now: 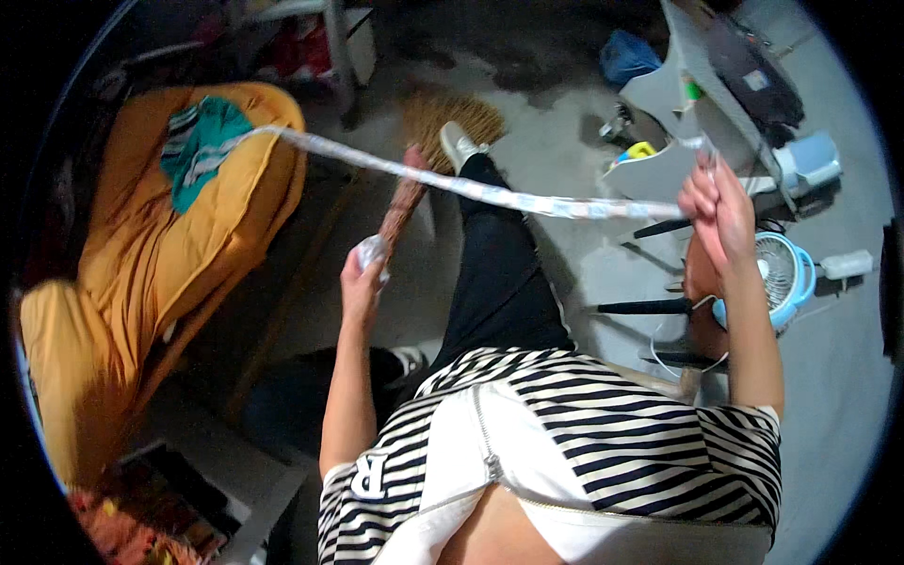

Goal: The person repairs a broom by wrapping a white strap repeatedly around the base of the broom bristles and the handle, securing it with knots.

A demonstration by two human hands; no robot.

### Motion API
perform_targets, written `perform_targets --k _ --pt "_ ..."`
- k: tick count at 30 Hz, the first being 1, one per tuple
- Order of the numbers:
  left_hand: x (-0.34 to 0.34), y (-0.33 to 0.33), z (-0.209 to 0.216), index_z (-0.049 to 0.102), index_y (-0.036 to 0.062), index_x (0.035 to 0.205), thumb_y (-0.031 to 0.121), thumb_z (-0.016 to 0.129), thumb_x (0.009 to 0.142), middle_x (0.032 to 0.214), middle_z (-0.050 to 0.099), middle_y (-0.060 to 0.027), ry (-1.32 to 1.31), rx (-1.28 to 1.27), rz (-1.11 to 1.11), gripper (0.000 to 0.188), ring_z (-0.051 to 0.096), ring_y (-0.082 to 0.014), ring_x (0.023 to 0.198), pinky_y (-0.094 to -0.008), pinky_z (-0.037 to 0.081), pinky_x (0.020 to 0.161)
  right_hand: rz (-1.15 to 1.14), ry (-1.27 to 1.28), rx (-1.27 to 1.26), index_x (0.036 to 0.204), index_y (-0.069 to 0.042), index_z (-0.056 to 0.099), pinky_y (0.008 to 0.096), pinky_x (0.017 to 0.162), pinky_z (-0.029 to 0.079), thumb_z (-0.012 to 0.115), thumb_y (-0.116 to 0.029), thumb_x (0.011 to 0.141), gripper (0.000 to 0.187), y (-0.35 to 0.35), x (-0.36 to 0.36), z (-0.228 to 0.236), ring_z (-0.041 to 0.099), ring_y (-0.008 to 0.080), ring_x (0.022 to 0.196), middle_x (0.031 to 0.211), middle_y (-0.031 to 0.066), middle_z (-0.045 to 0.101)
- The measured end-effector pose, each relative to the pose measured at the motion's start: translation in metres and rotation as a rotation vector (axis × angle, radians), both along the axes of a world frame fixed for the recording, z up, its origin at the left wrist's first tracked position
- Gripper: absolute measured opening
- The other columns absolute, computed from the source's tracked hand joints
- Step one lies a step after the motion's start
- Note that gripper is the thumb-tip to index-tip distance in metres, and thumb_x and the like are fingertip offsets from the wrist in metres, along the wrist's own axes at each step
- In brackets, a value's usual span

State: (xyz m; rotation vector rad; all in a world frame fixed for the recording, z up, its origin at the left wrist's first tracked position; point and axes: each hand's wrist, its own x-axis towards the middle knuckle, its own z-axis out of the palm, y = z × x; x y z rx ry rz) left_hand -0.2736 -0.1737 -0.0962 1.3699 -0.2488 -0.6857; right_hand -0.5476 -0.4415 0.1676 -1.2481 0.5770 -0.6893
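A long white strip (527, 201) with pale printed patches stretches across the view, pulled nearly straight. Its right end is in my right hand (723, 212), whose fingers are closed around it. The far left end reaches a green and white cloth (202, 146) on an orange padded seat (254, 202). My left hand (358, 287) is closed on a crumpled white wrapping (372, 252) at the lower end of a brown, rough, stick-like bundle (402, 207). The bundle tilts up and away, its upper end passing behind the strip. What it is made of cannot be made out.
A straw broom head (438, 113) lies on the grey floor, close to my shoe (459, 146). At right are a light blue fan (777, 278), stool legs (645, 307), a grey chair-like piece (659, 99), a blue bag (628, 56) and a dark bag (753, 71).
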Motion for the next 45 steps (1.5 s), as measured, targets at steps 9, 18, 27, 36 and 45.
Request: perform_targets --k 9,18,27,36,45 --pt "-0.002 -0.007 0.0 0.059 0.008 0.09 0.034 0.043 0.092 0.066 0.049 0.0056 0.006 0.037 -0.021 0.031 0.036 -0.0032 0.054 -0.0184 0.027 0.049 0.254 0.565 0.602 0.086 -0.007 0.046 0.0184 0.038 0.023 0.042 -0.025 0.092 0.019 0.077 -0.021 -0.105 0.026 0.0033 0.044 0.057 -0.0063 0.031" --pt "-0.008 -0.016 -0.017 0.053 0.0103 0.107 0.033 0.047 0.089 0.082 0.056 0.0042 0.061 -0.133 -0.227 0.029 0.05 -0.0025 0.069 -0.016 0.04 0.059 0.331 0.008 0.509 0.083 -0.01 0.046 0.0163 0.04 0.025 0.039 -0.026 0.093 0.02 0.164 0.216 -0.165 0.031 0.0028 0.045 0.06 -0.0043 0.038" --pt "0.003 0.006 0.007 0.055 0.009 0.09 0.038 0.046 0.089 0.07 0.044 0.0052 0.136 0.057 -0.366 0.03 0.041 -0.0061 0.062 -0.0196 0.032 0.054 0.047 0.132 0.015 0.084 -0.013 0.048 0.0157 0.036 0.022 0.044 -0.023 0.09 0.012 -0.04 0.163 -0.126 0.032 0.001 0.046 0.061 -0.0066 0.039" --pt "0.015 0.011 0.004 0.049 0.0057 0.08 0.027 0.042 0.092 0.065 0.039 0.0038 -0.191 0.234 -0.396 0.026 0.037 -0.0091 0.061 -0.0237 0.033 0.056 -0.409 1.678 -1.251 0.091 -0.002 0.056 0.0437 0.066 0.044 0.039 -0.025 0.089 0.029 -0.219 -0.09 -0.127 0.057 0.0353 0.088 0.091 0.0174 0.061" --pt "0.011 0.005 -0.004 0.054 0.0032 0.094 0.023 0.044 0.092 0.079 0.048 0.0023 -0.293 0.188 -0.373 0.022 0.045 -0.01 0.075 -0.0241 0.039 0.067 0.688 0.619 -1.002 0.11 -0.002 0.053 0.0371 0.091 0.038 0.058 -0.023 0.077 0.039 0.036 0.129 -0.173 0.048 0.0302 0.106 0.114 0.0161 0.051"
